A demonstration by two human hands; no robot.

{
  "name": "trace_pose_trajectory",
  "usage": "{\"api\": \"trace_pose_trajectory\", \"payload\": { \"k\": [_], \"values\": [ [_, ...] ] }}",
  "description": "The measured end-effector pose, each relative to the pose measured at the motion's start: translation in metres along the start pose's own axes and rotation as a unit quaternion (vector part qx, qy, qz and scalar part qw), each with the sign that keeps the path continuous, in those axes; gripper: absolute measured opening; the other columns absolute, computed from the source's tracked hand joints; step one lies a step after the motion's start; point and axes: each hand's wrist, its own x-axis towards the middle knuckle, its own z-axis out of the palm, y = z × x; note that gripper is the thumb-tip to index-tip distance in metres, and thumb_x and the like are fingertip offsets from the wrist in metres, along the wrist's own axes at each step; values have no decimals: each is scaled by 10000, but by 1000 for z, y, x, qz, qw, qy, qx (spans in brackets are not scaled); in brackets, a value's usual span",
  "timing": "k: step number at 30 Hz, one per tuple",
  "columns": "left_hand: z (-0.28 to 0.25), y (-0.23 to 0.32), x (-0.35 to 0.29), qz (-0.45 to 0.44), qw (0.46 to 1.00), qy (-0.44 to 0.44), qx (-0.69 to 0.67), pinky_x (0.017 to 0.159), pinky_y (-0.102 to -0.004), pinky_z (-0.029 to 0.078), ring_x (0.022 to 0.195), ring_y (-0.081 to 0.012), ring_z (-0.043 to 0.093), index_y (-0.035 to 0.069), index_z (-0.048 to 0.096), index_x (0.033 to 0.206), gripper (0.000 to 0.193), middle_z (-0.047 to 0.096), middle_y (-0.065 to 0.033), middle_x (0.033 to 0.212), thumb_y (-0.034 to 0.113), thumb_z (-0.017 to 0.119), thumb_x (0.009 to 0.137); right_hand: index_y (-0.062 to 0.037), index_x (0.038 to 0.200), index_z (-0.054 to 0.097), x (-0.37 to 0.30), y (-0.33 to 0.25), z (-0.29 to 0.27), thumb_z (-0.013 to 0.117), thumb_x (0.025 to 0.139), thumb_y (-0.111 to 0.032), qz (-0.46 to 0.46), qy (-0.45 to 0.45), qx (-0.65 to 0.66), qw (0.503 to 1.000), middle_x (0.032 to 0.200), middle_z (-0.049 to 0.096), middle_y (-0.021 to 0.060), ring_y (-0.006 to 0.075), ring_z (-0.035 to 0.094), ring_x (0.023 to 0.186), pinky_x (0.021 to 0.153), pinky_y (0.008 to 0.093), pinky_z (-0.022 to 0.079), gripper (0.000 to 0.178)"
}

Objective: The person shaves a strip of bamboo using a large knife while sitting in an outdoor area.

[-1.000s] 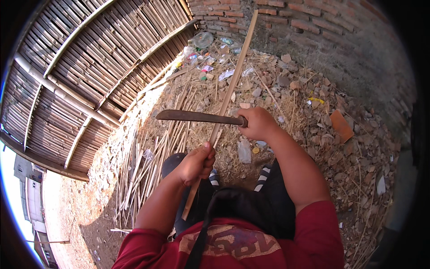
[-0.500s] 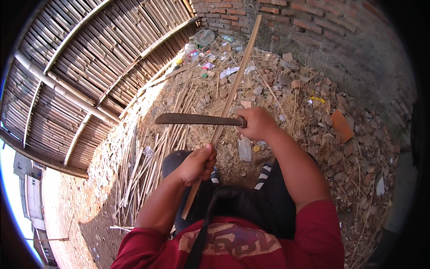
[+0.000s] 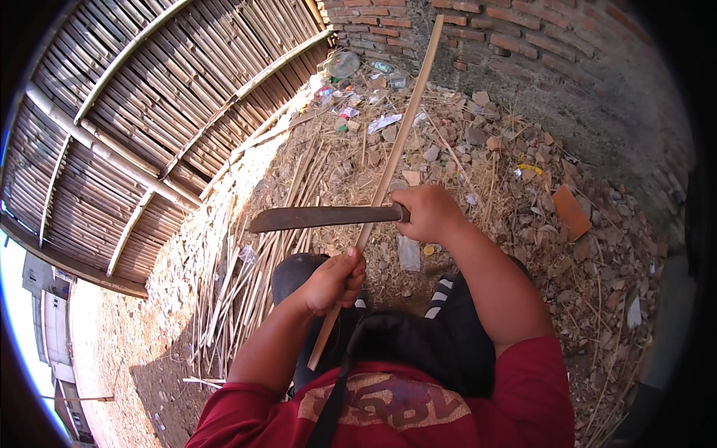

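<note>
the left hand (image 3: 334, 282) is wrapped round the near part of 1 long bamboo strip (image 3: 404, 128) slanting far right, probably light, springy and best held there, short of the crossing machete (image 3: 314, 218), whose handle the right hand (image 3: 431, 213) encloses.

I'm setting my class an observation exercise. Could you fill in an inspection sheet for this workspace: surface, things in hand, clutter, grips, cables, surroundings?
Surface: uneven ground with rubble and dry straw, partly sunlit.
Things in hand: long pale strip, slanting away from the person; dark long-bladed knife crossing over it, contact unclear.
Clutter: loose thin sticks heaped to the left; crumpled white scrap ahead; flat orange piece to the right.
Grips: left grip closed around the strip; right grip closed on the knife's handle end.
Cables: nothing seen.
Surroundings: slatted panel at left, brick wall ahead.
</note>
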Motion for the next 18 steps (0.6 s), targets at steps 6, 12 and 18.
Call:
{"api": "trace_pose_trajectory", "payload": {
  "k": [6,12,18],
  "values": [
    [2,0,3,13,1000,26,11,447,-264,221,499,-85,244,171,419,865,455,323,49,669,567,376,1084,-105,829,650,1,11,-2,746,742,-224,66,-12,53,996,729,653,140,379,662,740,669,482,507,176],
    [4,3,5,16,1000,4,17,446,-262,224,496,-84,237,176,423,857,465,319,56,656,581,375,1080,-107,855,654,4,15,-12,741,751,-215,106,-21,67,992,736,660,133,362,676,747,685,483,517,173],
    [-2,-9,-4,-1,999,-38,-19,452,-257,201,503,-81,216,177,409,856,465,287,56,656,584,377,1079,-87,802,643,-3,8,-4,744,741,-196,7,24,23,999,681,642,135,374,659,690,622,479,494,162]
  ]
}}
